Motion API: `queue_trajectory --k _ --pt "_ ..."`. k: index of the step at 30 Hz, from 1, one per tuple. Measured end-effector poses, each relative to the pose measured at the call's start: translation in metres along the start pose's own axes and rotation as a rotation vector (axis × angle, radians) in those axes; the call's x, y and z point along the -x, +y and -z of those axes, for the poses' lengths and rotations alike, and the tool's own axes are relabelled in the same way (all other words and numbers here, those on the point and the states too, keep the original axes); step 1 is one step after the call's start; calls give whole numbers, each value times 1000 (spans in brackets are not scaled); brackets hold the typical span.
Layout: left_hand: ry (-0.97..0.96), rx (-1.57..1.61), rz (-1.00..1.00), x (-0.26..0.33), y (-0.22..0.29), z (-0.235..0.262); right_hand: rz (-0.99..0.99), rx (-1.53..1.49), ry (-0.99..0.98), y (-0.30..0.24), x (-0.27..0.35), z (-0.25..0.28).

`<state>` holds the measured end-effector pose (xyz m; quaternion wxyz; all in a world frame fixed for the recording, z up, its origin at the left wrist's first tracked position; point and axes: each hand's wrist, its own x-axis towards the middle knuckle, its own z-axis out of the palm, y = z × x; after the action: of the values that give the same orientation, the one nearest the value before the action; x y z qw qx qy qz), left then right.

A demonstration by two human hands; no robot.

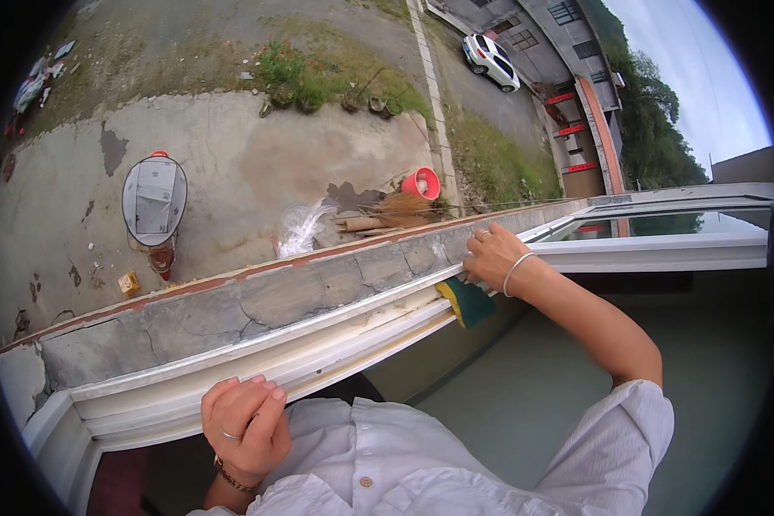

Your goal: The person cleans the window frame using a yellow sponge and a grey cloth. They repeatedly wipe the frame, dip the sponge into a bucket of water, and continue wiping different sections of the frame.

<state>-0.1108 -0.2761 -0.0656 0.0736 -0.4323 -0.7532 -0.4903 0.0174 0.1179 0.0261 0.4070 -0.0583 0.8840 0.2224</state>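
My right hand (493,255) presses a yellow and green scrub sponge (468,301) against the white window track (318,344), close to the open sliding window sash (654,245). A bracelet circles that wrist and a ring sits on a finger. My left hand (245,426) rests on the inner edge of the white frame near the lower left, fingers curled over the edge, holding nothing. It wears a ring and a wrist chain. My white shirt fills the bottom of the view.
A cracked grey concrete ledge (232,314) runs outside the track. Far below lies a concrete yard with a covered scooter (154,202), a red bucket (421,183), brooms (387,215), plants and a parked white car (491,60).
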Motion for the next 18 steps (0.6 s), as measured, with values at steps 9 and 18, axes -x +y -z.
queue_trajectory --k 9,18 --pt "54 -227 -72 7 -11 -16 114 -297 254 -12 -6 10" --pt "35 -281 -63 3 -9 -14 189 -533 358 -46 -26 35"
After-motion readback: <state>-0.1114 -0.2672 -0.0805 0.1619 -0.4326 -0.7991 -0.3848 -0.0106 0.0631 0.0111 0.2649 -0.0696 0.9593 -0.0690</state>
